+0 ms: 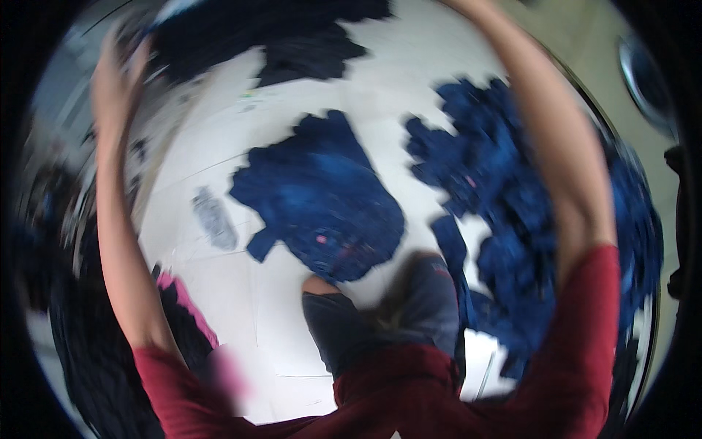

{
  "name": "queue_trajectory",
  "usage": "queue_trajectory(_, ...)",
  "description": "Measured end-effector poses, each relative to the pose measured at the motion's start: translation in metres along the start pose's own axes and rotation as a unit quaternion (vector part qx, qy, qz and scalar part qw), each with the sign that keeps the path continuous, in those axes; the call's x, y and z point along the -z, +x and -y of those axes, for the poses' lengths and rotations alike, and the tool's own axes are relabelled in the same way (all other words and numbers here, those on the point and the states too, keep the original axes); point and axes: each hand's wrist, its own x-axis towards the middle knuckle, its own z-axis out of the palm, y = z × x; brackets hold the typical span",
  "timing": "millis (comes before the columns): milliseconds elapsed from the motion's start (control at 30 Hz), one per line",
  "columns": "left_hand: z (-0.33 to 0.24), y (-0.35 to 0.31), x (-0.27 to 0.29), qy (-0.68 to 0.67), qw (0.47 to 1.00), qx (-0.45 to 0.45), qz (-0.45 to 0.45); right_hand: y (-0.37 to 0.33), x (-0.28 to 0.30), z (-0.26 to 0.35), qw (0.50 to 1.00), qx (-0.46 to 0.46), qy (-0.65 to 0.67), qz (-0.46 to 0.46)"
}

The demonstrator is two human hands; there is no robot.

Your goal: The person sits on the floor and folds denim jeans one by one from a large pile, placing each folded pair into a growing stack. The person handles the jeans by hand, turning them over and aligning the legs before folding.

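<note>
My left hand [119,77] is raised at the upper left, blurred by motion. Its thumb and fingers curl about the left edge of a black garment [307,55], which stretches across the top of the view. My right arm [545,110] reaches up the right side, and its hand lies beyond the top edge. Below the black garment, a dark blue garment [322,190] with a small pink spot is spread on the white surface. A heap of crumpled dark blue garments [504,197] lies at the right, partly behind my right arm.
A small greyish clear plastic piece [214,219] lies left of the blue garment. Dark cloth with a pink edge [186,307] is by my left elbow. More dark cloth [80,351] fills the lower left. A round metallic-rimmed object [645,80] shows at the upper right.
</note>
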Motion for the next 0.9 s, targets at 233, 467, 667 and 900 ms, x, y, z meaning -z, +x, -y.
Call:
queue_trajectory(233, -0.120, -0.404, -0.098, 0.007, 0.993, -0.022, 0.118, -0.413, -0.138, 0.106, 0.966, -0.215, 0.129, 0.064)
queue_trajectory(467, -0.215, -0.602, -0.107, -0.204, 0.760, 0.145, 0.600, -0.649, -0.069, 0.181, 0.773, -0.404, 0.244, 0.425)
queue_trajectory(667, -0.259, -0.536, -0.069, -0.151, 0.822, 0.186, 0.517, -0.756, 0.033, 0.193, 0.598, -0.650, -0.170, 0.437)
queue_trajectory(900, -0.365, -0.491, -0.025, -0.320, 0.810, 0.261, 0.417, -0.926, 0.080, 0.143, 0.632, -0.596, -0.083, 0.488)
